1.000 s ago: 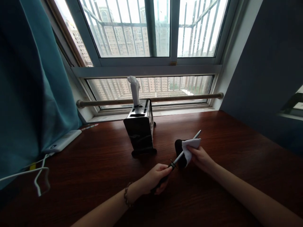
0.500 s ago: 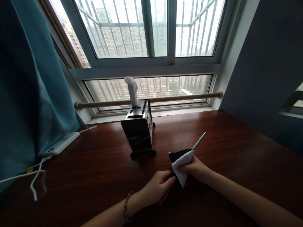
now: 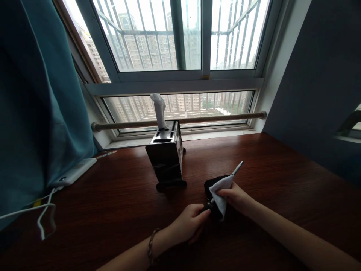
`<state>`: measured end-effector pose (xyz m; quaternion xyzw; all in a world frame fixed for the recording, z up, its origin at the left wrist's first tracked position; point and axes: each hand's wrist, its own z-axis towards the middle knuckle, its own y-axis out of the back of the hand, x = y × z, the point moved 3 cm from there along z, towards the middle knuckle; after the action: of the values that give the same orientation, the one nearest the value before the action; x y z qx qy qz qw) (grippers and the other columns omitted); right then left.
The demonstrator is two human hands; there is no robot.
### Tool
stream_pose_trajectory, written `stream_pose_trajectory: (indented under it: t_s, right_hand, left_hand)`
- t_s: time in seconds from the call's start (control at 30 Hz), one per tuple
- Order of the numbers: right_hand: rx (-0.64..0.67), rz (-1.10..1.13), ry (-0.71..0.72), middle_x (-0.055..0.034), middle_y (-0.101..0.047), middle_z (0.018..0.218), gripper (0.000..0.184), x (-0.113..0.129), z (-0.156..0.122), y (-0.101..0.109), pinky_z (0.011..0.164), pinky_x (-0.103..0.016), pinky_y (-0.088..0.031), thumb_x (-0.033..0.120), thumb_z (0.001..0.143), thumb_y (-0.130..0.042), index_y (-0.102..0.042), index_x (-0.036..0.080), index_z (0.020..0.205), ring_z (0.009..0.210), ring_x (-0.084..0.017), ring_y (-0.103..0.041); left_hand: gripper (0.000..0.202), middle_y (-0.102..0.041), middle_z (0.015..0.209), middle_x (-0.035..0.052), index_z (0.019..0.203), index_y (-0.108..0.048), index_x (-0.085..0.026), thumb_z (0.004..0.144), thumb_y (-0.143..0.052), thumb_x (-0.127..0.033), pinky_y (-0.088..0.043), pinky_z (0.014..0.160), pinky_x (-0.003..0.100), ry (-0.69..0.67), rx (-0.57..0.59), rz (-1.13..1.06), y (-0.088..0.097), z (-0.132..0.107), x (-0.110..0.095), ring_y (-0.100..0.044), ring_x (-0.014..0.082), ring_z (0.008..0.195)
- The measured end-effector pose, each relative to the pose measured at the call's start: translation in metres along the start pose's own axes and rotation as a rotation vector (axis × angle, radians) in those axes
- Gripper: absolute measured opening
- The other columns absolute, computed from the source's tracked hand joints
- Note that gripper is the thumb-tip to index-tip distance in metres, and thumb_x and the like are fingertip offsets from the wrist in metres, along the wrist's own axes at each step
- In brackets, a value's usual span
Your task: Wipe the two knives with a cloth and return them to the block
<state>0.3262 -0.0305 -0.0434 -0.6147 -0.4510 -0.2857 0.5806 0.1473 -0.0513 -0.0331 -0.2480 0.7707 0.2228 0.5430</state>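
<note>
Wiping in progress: your left hand (image 3: 188, 222) is closed around the dark handle of a slender rod (image 3: 236, 168), whose pale tip points toward 1 o'clock. Your right hand (image 3: 235, 195) pinches a white cloth (image 3: 220, 190) around the shaft near the handle, so the upper length apparently remains unwiped. A black pad (image 3: 208, 186) lies beneath on the tabletop (image 3: 267, 169); the holder (image 3: 166, 158) stands at 11 o'clock.

- Left hand (image 3: 189, 222) low and central, fingers curled tight in a grip, beaded band on the wrist.
- Right hand (image 3: 235, 196) just beyond it, fingers pinched, forearm stretching in from lower right.
</note>
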Motion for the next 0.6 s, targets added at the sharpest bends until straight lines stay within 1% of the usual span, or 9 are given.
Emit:
stream_pose_trajectory:
  t_s: [0.17,0.3,0.43,0.6]
  right_hand:
    - [-0.043,0.008,0.026,-0.005,-0.069,0.081,0.028,0.018,0.01,0.018,0.069,-0.027,-0.049,0.014,0.057,-0.079,-0.068,0.015,0.083,0.075,-0.018,-0.063]
    - [-0.055,0.004,0.061,-0.0049,-0.069,0.081,0.026,0.032,0.014,0.027,0.067,-0.025,-0.05,0.016,0.058,-0.08,-0.069,0.014,0.083,0.072,-0.017,-0.063]
    - [-0.085,0.044,0.124,-0.0049,-0.069,0.084,0.026,0.043,0.017,0.034,0.069,-0.024,-0.051,0.019,0.061,-0.079,-0.069,0.014,0.084,0.075,-0.017,-0.064]
    - [-0.177,0.09,0.217,-0.0041,-0.069,0.084,0.024,0.055,0.021,0.05,0.066,-0.023,-0.052,0.021,0.062,-0.079,-0.069,0.015,0.083,0.074,-0.016,-0.063]
  left_hand:
    - [0.037,-0.041,0.038,-0.0083,0.083,-0.043,-0.017,0.082,-0.044,-0.054,-0.02,0.022,0.014,0.035,0.016,-0.079,0.005,0.002,0.002,-0.032,0.007,0.025]
    - [0.038,-0.042,0.04,-0.0086,0.082,-0.041,-0.018,0.081,-0.047,-0.055,-0.022,0.022,0.014,0.068,0.03,-0.152,0.007,0.001,0.002,-0.033,0.0063,0.026]
    - [0.036,-0.04,0.039,-0.0092,0.08,-0.039,-0.018,0.081,-0.048,-0.054,-0.023,0.023,0.013,0.063,0.083,-0.25,0.01,-0.001,-0.002,-0.031,0.0056,0.026]
    - [0.035,-0.038,0.04,-0.0091,0.078,-0.038,-0.019,0.083,-0.046,-0.053,-0.022,0.024,0.014,0.049,0.148,-0.348,0.011,0.0,-0.001,-0.028,0.0049,0.027]
